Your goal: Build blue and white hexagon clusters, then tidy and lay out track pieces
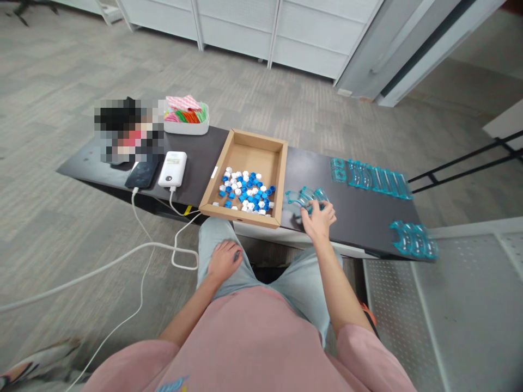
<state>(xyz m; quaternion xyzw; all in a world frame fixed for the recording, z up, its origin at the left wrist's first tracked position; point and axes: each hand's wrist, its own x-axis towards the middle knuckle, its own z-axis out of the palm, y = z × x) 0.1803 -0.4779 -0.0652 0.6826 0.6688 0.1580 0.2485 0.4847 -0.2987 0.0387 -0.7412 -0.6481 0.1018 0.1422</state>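
Observation:
My right hand reaches over the table with fingers curled on a clear teal plastic piece. A few more curved teal pieces lie just beyond those fingers, partly hidden by them. My left hand rests on my left thigh, its fingers lying flat. A small dark thing shows by its fingertips, too small to name. Between the hands and the far edge stands an open cardboard box with many blue and white hexagonal plastic pieces loose inside.
More teal pieces lie in a row at the back right and a cluster at the right edge. On the left are a white power bank, a dark phone and a white basket. White cables hang down left.

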